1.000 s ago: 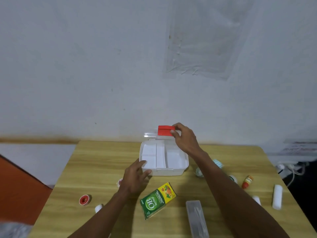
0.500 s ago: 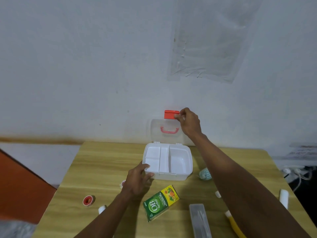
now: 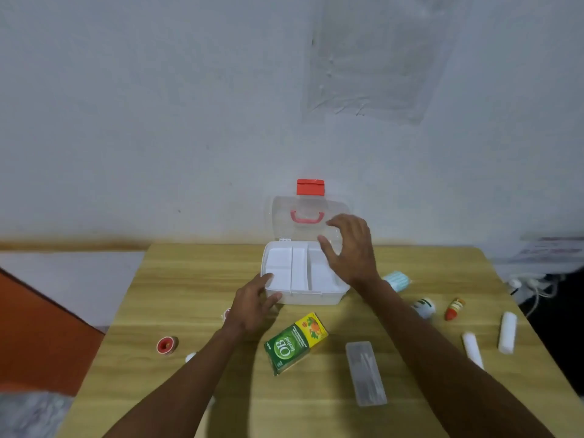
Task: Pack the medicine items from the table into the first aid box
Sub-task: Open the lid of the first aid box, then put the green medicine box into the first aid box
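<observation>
Resting against the near left corner of the first aid box (image 3: 303,279), the left hand (image 3: 252,306) lies loosely spread with fingertips on the white rim and grips nothing. The right hand (image 3: 349,248) hovers over the right side of the tray, fingers splayed and empty, just in front of the clear lid (image 3: 284,216), which stands upright with its red latch (image 3: 310,187) on top. Nothing visibly props that lid, so a brush from the right hand or a nudge to the box could drop it shut onto fingers or an item going in.

No medicine is in the compartments yet. The green carton (image 3: 295,344) lies just in front of the box, the clear case (image 3: 365,376) beside it. White rolls (image 3: 507,331), a small red-tipped bottle (image 3: 454,308) and the tape roll (image 3: 166,345) sit well apart on the surface (image 3: 189,295). The rolls near the right edge would likely tumble off if swept by a forearm.
</observation>
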